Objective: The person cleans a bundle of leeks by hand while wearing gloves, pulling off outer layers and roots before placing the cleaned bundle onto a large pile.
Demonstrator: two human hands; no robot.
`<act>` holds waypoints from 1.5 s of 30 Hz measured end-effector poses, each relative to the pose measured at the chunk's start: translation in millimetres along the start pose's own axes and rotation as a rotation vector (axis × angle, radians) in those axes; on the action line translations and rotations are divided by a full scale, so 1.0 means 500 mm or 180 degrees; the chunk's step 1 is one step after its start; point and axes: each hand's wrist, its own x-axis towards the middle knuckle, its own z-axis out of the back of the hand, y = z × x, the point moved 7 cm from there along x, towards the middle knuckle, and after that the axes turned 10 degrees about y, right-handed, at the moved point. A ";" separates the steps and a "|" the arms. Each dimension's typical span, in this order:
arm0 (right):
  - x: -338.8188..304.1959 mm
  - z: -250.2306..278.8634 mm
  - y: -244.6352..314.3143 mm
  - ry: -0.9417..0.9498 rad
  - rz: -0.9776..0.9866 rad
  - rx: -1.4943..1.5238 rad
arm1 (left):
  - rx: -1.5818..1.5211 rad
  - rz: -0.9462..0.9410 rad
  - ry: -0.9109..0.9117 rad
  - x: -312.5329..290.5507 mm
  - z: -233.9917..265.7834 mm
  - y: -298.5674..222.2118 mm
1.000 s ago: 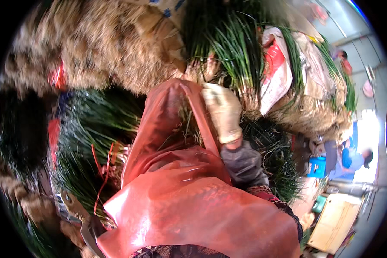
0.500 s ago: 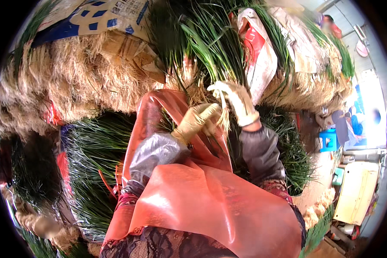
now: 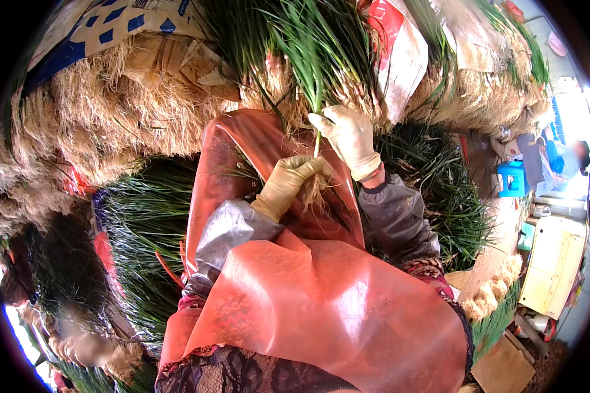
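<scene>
A single scallion (image 3: 317,142) stands upright over my lap, its green leaves pointing away from me. My left hand (image 3: 287,185), in a pale yellow rubber glove, is closed on its lower end, and long stringy roots hang below the fingers. Higher on the same stalk, my right hand (image 3: 349,139) pinches with thumb and fingers, in a cream glove. Just beyond both hands lies a heap of scallions (image 3: 301,49), green tops away from me and rooty ends toward me. An orange-red plastic apron (image 3: 275,288) covers my lap and knees.
Stacked scallion bundles form a wall of roots (image 3: 111,111) at the far left, partly under a printed sack (image 3: 128,23). Green leaves (image 3: 147,223) lie left of my knees, with more leaves (image 3: 449,190) to the right. A blue stool (image 3: 512,178) and a person (image 3: 567,157) are at right.
The scallion, earlier hanging with roots down by my right hand, is now held upright between both hands. My right hand has shifted slightly left and away from me; the view has tilted a little.
</scene>
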 end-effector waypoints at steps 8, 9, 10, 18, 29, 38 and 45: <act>-0.046 0.017 -0.243 0.0420 -0.2155 0.2499 | -0.0778 -0.0173 0.0708 -0.045 -0.070 -0.036; -0.102 -0.028 -0.230 0.1867 -0.2816 0.1586 | -0.0957 -0.0257 0.0802 -0.044 -0.054 -0.029; -0.122 -0.064 -0.163 0.2477 -0.2248 0.2462 | -0.1110 -0.0339 0.0897 -0.041 -0.040 -0.023; 0.005 -0.098 0.001 0.1314 -0.0892 0.3853 | -0.1182 -0.0135 0.1186 -0.042 -0.039 -0.012; -0.228 -0.082 -0.285 0.4495 -0.1387 -0.1124 | -0.0599 -0.0465 0.1140 -0.033 -0.068 -0.054; 0.144 0.097 -0.251 -0.0369 -0.0176 -0.1685 | 0.0895 -0.0228 0.0375 0.059 -0.031 -0.098; 0.042 0.015 -0.047 0.0406 -0.0774 0.3658 | -0.0168 -0.0593 -0.0268 0.083 0.004 -0.081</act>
